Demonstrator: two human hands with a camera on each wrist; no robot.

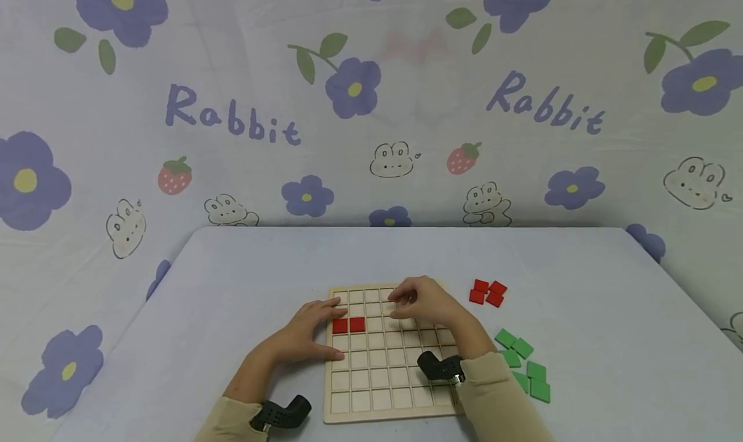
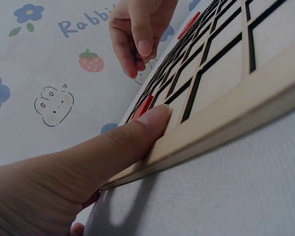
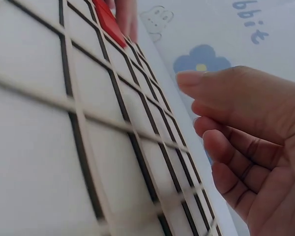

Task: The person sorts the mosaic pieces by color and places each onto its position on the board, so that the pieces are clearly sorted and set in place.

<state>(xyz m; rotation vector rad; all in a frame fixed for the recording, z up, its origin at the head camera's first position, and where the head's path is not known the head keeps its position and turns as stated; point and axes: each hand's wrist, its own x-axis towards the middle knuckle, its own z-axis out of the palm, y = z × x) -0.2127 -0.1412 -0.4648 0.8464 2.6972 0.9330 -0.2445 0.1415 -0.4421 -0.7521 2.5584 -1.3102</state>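
A square wooden grid board (image 1: pixel 380 359) lies flat on the table, with two red square tiles (image 1: pixel 356 324) side by side in cells near its left edge. My left hand (image 1: pixel 304 332) rests on that edge, fingers and thumb spread to either side of the tiles. In the left wrist view, the left thumb (image 2: pixel 125 140) presses on the board's rim. Over the board's upper middle is my right hand (image 1: pixel 428 301), its fingers loosely bent. Between the right thumb (image 3: pixel 221 81) and fingers, the right wrist view shows a gap and no tile.
Several loose red tiles (image 1: pixel 487 292) lie to the right of the board's far corner. Nearer, several green tiles (image 1: pixel 536 371) are scattered beside the right forearm, which partly hides them. A patterned cloth (image 1: pixel 406 106) hangs behind the white table (image 1: pixel 203 313).
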